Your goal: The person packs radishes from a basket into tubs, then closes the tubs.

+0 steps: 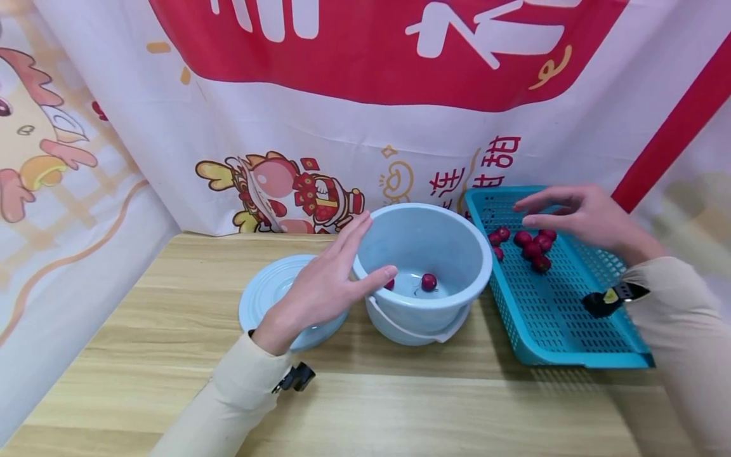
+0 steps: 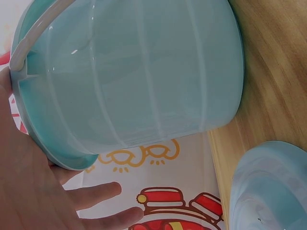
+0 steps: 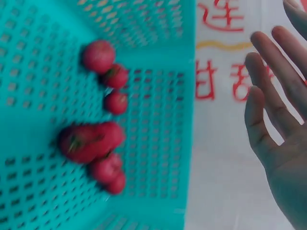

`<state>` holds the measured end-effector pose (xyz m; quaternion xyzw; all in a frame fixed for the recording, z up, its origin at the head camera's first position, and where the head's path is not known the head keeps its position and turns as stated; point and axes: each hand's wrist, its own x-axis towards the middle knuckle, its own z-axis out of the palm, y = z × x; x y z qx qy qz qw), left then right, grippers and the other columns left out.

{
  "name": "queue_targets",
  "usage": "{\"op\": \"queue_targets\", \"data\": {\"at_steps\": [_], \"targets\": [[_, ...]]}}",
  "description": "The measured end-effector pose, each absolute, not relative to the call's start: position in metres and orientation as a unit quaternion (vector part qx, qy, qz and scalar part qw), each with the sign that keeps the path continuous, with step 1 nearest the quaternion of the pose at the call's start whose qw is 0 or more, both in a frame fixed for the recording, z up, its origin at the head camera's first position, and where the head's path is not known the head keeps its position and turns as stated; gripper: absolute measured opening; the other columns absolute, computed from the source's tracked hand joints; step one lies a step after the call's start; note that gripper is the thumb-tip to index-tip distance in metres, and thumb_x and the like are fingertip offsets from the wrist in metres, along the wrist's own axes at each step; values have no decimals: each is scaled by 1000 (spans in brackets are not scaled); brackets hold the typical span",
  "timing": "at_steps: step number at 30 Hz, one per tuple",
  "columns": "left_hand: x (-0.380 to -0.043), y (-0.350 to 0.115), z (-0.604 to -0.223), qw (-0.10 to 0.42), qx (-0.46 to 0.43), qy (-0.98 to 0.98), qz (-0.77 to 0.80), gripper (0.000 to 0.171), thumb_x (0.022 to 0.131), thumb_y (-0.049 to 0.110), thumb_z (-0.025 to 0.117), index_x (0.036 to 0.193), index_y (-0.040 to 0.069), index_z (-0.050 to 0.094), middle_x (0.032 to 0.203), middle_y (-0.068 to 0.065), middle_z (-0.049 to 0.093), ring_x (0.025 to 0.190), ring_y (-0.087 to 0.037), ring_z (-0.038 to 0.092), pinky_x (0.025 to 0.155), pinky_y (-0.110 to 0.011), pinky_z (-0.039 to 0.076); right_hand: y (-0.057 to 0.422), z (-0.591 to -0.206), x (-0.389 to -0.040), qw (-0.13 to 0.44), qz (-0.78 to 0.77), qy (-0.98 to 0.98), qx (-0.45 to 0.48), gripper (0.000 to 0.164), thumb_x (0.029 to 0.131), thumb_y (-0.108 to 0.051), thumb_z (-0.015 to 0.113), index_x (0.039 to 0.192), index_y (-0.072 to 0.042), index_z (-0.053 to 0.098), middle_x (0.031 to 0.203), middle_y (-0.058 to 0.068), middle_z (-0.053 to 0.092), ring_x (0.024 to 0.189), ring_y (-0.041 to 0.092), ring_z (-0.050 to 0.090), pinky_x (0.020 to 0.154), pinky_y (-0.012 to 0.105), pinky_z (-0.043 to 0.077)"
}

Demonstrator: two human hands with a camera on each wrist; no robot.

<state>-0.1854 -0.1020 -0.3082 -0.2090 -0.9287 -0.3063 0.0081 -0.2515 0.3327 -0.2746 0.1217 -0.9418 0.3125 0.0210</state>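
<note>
My left hand [image 1: 327,285] rests against the left side of the rim of a light blue bucket [image 1: 419,324], with its fingers nearly straight and its thumb over the opening. In the left wrist view, two fingers [image 2: 93,195] extend past the rim. Inside the bucket lies a red radish [image 1: 429,282], with another partly hidden by the thumb. Above a teal basket [image 1: 571,317], my right hand [image 1: 577,216] hovers with spread, relaxed fingers. Several red radishes [image 1: 533,249] lie in the basket's far part. The right wrist view shows my right palm [image 3: 288,153] holding nothing visible.
A round light blue lid [image 1: 259,298] lies on the wooden table [image 1: 171,330], left of the bucket and partly behind my left hand. A printed cloth [image 1: 342,127] hangs at the back. The bucket's handle [image 1: 425,334] hangs down in front.
</note>
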Motion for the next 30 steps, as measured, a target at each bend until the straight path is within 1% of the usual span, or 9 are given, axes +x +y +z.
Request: {"op": "queue_targets", "data": {"at_steps": [4,6,13,18,20,23,26,28,30], "targets": [[-186,-102,-309,6,-208,-929,-307,96,95,82,47,171,38,9,180,15,6,165,-26,26,120,-71,38,355,-281,-253,16,316,-944,90,54,93,-39,82,143,-26,67,125,-24,67,121,11,55,79,20,58],[-186,-101,-309,5,-208,-929,-306,96,95,82,47,171,38,9,180,17,5,165,-26,26,120,-71,38,364,-283,-253,12,317,-945,78,57,93,-40,82,145,-26,65,123,-27,66,120,10,54,79,21,58],[-184,-102,-309,3,-206,-929,-307,96,95,82,47,171,38,9,179,20,4,164,-26,27,120,-71,38,387,-293,-252,-4,328,-944,47,64,92,-46,82,149,-25,61,127,-23,65,116,8,57,81,26,59],[-185,-102,-309,4,-207,-929,-307,96,95,82,47,171,38,8,179,20,3,164,-26,26,120,-71,37,397,-303,-255,-19,351,-936,28,68,93,-48,80,153,-24,57,123,-29,64,113,3,60,85,28,60],[-185,-102,-309,4,-208,-928,-308,96,95,82,47,171,39,8,179,19,3,164,-27,26,120,-71,37,399,-307,-257,-25,356,-934,26,68,94,-48,79,154,-24,56,122,-31,63,116,5,59,87,31,59],[-186,-102,-309,3,-207,-928,-310,96,95,82,47,171,39,8,179,20,3,165,-27,26,120,-72,37,400,-313,-260,-39,361,-931,23,72,92,-50,80,154,-22,56,122,-31,62,123,15,55,91,36,59],[-187,-102,-309,2,-208,-928,-310,96,95,82,46,171,39,7,179,18,3,165,-27,26,120,-72,37,401,-319,-264,-59,369,-927,21,72,92,-49,80,153,-19,56,122,-28,64,128,22,52,93,41,58],[-187,-102,-309,2,-209,-928,-310,96,95,82,46,171,39,8,180,16,4,165,-28,26,119,-72,38,401,-322,-266,-73,369,-926,24,68,95,-44,79,153,-16,57,132,-16,66,130,25,51,92,41,59],[-187,-102,-309,3,-210,-927,-310,96,95,82,46,171,38,8,180,14,5,164,-28,27,119,-73,38,402,-326,-268,-88,365,-926,29,65,97,-40,78,152,-13,57,142,0,65,130,28,52,92,42,60]]}}
